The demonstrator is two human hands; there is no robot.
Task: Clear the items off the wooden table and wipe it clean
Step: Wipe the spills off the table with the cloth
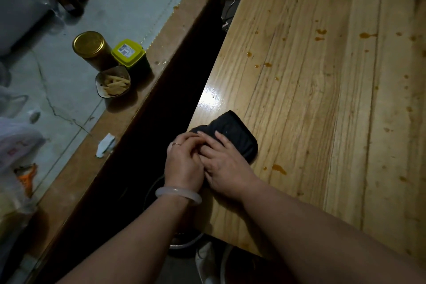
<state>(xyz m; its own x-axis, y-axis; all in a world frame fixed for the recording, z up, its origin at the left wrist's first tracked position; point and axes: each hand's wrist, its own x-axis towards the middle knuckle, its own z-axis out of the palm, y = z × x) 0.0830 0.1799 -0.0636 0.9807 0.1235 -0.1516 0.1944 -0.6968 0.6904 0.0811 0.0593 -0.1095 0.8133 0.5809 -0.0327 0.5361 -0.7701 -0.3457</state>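
Nearest the camera, two bare forearms reach in from the bottom edge, the left one wearing a pale translucent bangle (pixel 178 195) at the wrist. The left hand (pixel 183 160) sits at the table's near-left edge with its fingers curled against the dark folded cloth (pixel 232 132), seemingly gathering or tucking its edge; whether it truly pinches the fabric I cannot tell, as the right hand partly covers it. The right hand (pixel 224 168) lies with its fingers fairly straight, pressing the cloth flat, probably to keep the fold firm before a stroke. The cloth rests on the light wooden plank table (pixel 311 111), near its left edge. Nothing but the cloth lies on the visible tabletop, so clearing looks done, while the orange-brown sauce spots (pixel 367 35) scattered from beside the hands to the far end suggest wiping has barely started. Left across the dark gap, on a grey counter with wooden trim (pixel 129 7), stand a small bowl of pale sticks (pixel 113 82), a yellow-lidded square tub (pixel 129 52) and a gold-lidded round jar (pixel 90 45), likely parked there out of the way.
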